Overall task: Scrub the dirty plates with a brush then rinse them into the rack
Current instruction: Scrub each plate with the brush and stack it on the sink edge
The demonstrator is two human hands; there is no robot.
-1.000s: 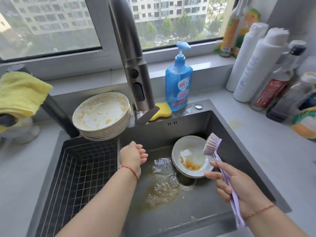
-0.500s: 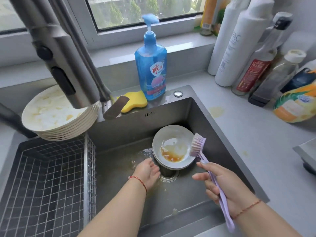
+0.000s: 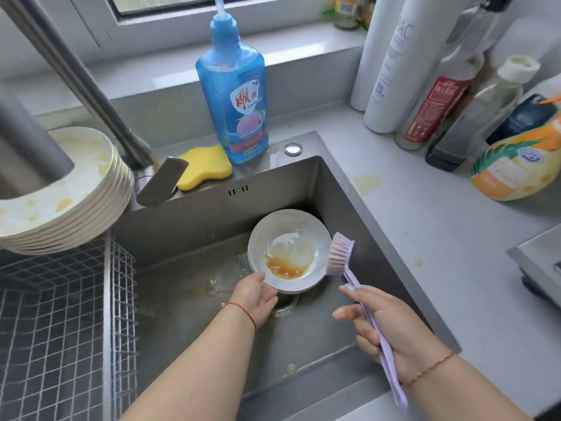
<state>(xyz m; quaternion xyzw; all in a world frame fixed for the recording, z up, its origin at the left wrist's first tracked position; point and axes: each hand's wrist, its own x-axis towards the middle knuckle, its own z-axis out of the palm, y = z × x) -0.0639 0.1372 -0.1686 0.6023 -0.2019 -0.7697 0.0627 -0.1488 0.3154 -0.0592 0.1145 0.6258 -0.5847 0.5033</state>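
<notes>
Left fingers: hidden under the near-left rim of the dirty plate (image 3: pixel 290 250); only the thumb shows, lying at the rim, so the hold looks like a grip from below but I cannot tell how far the fingers curl.
Left hand (image 3: pixel 258 296): low in the sink (image 3: pixel 349 208), touching the plate edge, a red string on the wrist. 0.5 s ago it was short of the plate with its fingers apart from the rim; 1 s ago it was a loose fist further left.
Right fingers: curled round the handle of the lilac brush (image 3: pixel 364 299), forefinger stretched along it.
Right hand (image 3: pixel 391 332): holds the brush at much the same angle as in both earlier pictures.
Brush head: pale bristles at the plate's right rim, touching or just beside it.
Plate: white, tilted toward the back wall of the sink, over the drain (image 3: pixel 285 302); brown sauce pooled in its lower part. It lies where it lay before.
Plate stack (image 3: pixel 76 208): several soiled plates at the sink's back-left corner, partly behind the tap (image 3: pixel 27 138).
Rack (image 3: pixel 57 323): wire grid basket in the left part of the sink, holding no plates.
Behind the sink: blue soap bottle (image 3: pixel 233 98) with a yellow sponge (image 3: pixel 203 168) just beside it.
Counter, right: 2 white bottles and some sauce bottles standing close together.
View: closer and lower than 1 s ago.
</notes>
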